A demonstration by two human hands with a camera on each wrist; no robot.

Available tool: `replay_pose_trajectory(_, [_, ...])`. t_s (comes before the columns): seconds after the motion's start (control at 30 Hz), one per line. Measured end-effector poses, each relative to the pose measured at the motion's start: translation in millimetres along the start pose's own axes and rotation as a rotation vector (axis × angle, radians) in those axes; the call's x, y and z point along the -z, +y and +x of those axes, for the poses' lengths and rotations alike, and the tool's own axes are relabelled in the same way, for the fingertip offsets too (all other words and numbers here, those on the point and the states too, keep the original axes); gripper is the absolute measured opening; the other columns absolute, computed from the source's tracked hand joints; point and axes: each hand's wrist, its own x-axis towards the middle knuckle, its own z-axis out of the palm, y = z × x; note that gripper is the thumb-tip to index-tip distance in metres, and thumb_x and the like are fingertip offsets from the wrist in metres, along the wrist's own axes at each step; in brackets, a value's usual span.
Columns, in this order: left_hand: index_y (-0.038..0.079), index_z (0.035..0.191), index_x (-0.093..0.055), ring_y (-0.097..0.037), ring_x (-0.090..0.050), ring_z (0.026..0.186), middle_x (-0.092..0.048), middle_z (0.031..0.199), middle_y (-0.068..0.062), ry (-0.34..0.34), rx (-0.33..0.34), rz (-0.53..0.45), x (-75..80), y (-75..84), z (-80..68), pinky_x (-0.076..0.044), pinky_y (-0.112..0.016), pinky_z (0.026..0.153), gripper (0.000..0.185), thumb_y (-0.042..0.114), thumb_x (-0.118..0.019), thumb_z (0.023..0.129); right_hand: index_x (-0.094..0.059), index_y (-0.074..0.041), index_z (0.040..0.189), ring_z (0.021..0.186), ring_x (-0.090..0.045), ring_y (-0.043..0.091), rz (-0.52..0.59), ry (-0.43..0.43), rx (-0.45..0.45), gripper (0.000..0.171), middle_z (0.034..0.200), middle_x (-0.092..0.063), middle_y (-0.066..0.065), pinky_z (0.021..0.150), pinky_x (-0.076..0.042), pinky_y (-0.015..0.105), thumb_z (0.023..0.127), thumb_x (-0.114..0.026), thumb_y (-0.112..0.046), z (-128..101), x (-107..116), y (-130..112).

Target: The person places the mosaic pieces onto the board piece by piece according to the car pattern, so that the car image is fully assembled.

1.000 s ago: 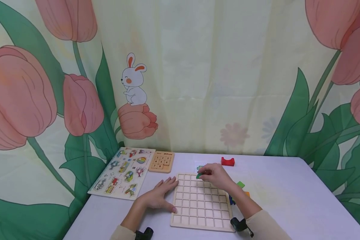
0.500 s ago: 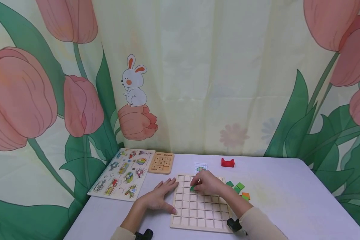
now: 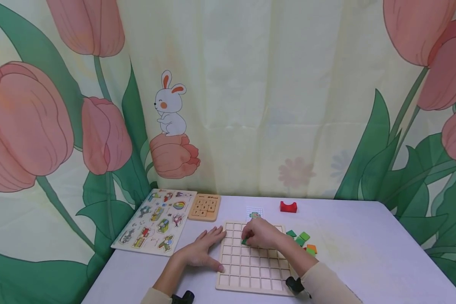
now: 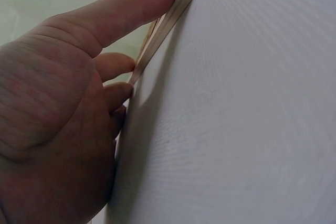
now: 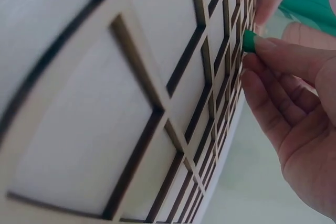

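Observation:
A wooden grid board [image 3: 255,270] with square cells lies on the white table. My right hand [image 3: 262,233] pinches a small green tile [image 3: 244,242] between thumb and fingers, low over the board's upper left cells. In the right wrist view the green tile [image 5: 249,41] is right at the grid's slats. My left hand [image 3: 202,250] lies with fingers spread along the board's left side, thumb and fingertips touching the edge, as the left wrist view also shows at the frame's side [image 4: 167,20].
Several green and orange tiles [image 3: 304,236] lie right of the board, partly behind the right forearm. A small pattern card [image 3: 255,211] sits behind the board, near a red block [image 3: 288,207]. At left are a picture puzzle [image 3: 156,221] and a wooden number puzzle [image 3: 204,207].
My right hand has moved down and slightly left from the board's back edge to cells further in, carrying the green tile. The left hand has stayed at the board's edge.

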Motion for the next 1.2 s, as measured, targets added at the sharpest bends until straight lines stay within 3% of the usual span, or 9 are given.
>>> replay_pose_trajectory(0.5, [0.022, 0.165, -0.032, -0.026, -0.006, 0.164, -0.015, 0.176, -0.002, 0.002, 0.01, -0.006, -1.5, 0.5, -0.1, 0.002, -0.057, 0.132, 0.113, 0.057, -0.088, 0.073, -0.082, -0.016, 0.098, 0.08, -0.059, 0.008, 0.056, -0.035, 0.006, 0.016, 0.09, -0.073, -0.006, 0.072, -0.052, 0.024, 0.09, -0.078, -0.002, -0.9, 3.9, 9.9])
replay_pose_trajectory(0.73, [0.023, 0.165, -0.031, -0.026, -0.005, 0.164, -0.014, 0.176, -0.003, -0.005, 0.009, -0.005, 0.1, 2.6, -0.2, 0.002, -0.058, 0.132, 0.112, 0.055, -0.088, 0.075, -0.082, -0.011, 0.101, 0.081, -0.059, 0.009, 0.046, -0.038, 0.042, 0.016, 0.094, -0.071, -0.002, 0.071, -0.052, 0.023, 0.088, -0.08, -0.001, 0.1, 0.7, 14.3])
replay_pose_trajectory(0.9, [0.023, 0.165, -0.032, -0.025, -0.005, 0.164, -0.015, 0.176, -0.002, -0.009, 0.024, -0.014, -0.3, 4.0, -0.7, 0.003, -0.057, 0.132, 0.112, 0.055, -0.088, 0.074, -0.082, -0.011, 0.109, 0.08, -0.058, 0.008, 0.036, -0.034, 0.022, 0.02, 0.096, -0.07, -0.002, 0.07, -0.051, 0.022, 0.091, -0.079, -0.005, -1.7, 0.2, 13.2])
replay_pose_trajectory(1.03, [0.021, 0.165, -0.033, -0.026, -0.006, 0.164, -0.016, 0.176, -0.002, -0.007, 0.023, -0.016, -1.2, 4.4, -1.0, 0.002, -0.057, 0.133, 0.112, 0.056, -0.088, 0.073, -0.08, -0.01, 0.117, 0.082, -0.057, 0.007, 0.006, 0.02, 0.043, 0.024, 0.102, -0.071, 0.001, 0.069, -0.051, 0.022, 0.093, -0.076, -0.01, -8.1, 3.5, 10.7])
replay_pose_trajectory(1.2, [0.022, 0.165, -0.032, -0.026, -0.007, 0.164, -0.015, 0.176, -0.002, -0.005, 0.019, -0.003, -0.3, 4.5, -1.1, 0.002, -0.057, 0.132, 0.113, 0.057, -0.088, 0.073, -0.079, -0.013, 0.12, 0.085, -0.057, 0.007, -0.024, 0.194, 0.044, 0.025, 0.103, -0.069, -0.002, 0.068, -0.053, 0.021, 0.095, -0.076, -0.02, -26.5, 8.8, 7.2])
